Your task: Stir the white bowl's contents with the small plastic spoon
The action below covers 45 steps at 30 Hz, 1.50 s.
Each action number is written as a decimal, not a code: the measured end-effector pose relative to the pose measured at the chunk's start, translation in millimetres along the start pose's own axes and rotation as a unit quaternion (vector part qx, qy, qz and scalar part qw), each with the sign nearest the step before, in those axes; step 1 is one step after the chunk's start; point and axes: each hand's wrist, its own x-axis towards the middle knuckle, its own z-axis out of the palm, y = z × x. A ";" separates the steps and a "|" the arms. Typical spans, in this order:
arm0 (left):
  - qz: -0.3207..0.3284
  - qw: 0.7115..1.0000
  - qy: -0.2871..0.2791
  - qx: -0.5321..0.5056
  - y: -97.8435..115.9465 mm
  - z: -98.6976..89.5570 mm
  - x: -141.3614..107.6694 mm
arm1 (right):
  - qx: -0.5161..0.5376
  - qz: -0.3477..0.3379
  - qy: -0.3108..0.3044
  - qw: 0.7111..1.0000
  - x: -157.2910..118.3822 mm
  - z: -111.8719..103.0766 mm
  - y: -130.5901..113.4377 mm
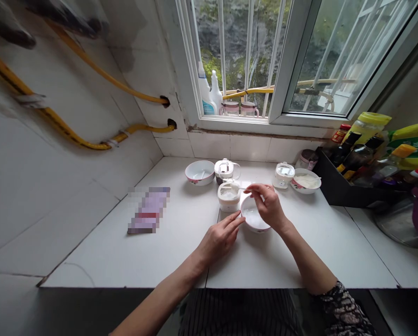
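Note:
My right hand (270,205) is closed in a pinch on a small spoon (243,189), most of it hidden by the fingers. Its visible end reaches toward a white lidded jar (229,200), whose lid stands up and which has white contents. Below the right hand is a white bowl (253,225) with a pink-patterned outside and something white inside; the hand covers part of it. Fingers stretched out, my left hand (221,235) rests its fingertips against the bowl's left rim, close to the jar.
Behind stand another bowl (199,173) and a dark-filled jar (224,170). To the right are a white jar (284,175), a bowl of white contents (306,182) and a black bottle box (352,186). A blurred purple object (148,211) lies left.

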 end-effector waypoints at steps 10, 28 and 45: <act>-0.004 1.000 -0.003 -0.008 0.3 -0.9 -0.4 | -0.040 0.060 0.051 0.996 -4.4 -31.9 9.2; -0.002 1.000 -0.002 -0.007 1.0 -1.9 0.7 | 0.064 0.176 -0.046 0.981 -8.5 -23.6 16.9; 0.004 1.000 0.003 0.000 -0.4 0.5 -0.3 | 0.239 0.275 0.050 0.930 1.8 -35.8 24.6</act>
